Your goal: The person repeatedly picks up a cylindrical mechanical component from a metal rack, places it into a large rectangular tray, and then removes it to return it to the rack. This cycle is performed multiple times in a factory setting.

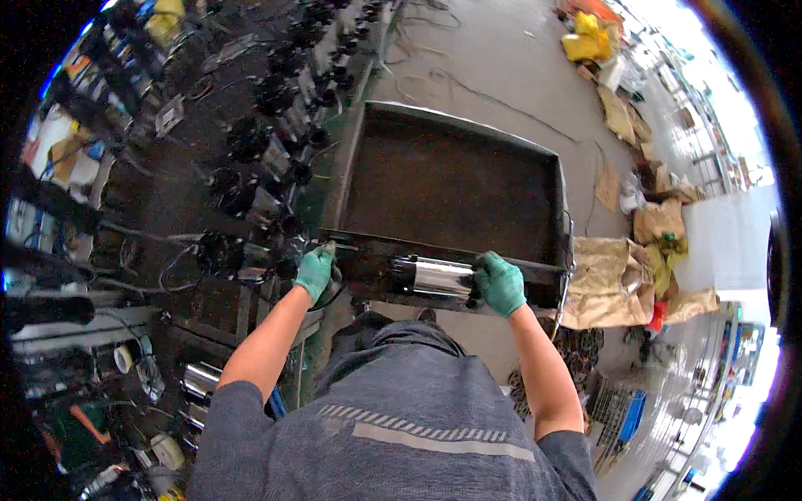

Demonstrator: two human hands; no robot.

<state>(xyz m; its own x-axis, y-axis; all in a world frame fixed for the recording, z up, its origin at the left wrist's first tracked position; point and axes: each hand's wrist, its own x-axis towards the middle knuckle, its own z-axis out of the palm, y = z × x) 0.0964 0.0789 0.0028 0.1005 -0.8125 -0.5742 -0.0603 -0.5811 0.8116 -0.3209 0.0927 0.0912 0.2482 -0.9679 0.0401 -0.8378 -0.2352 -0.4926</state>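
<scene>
In the head view, the gloved right hand (503, 285) has its fingers curled round the right end of a shiny cylinder (443, 278) at the near side of a dark tray (451, 184). The gloved left hand (314, 272) is by the tray's near left corner; I cannot tell whether its fingers grip anything.

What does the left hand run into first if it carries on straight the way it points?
Probably the dark tray's near rim, close to its left corner, just beyond the left hand. Depth is unclear from this one view; it might pass above the rim.
</scene>
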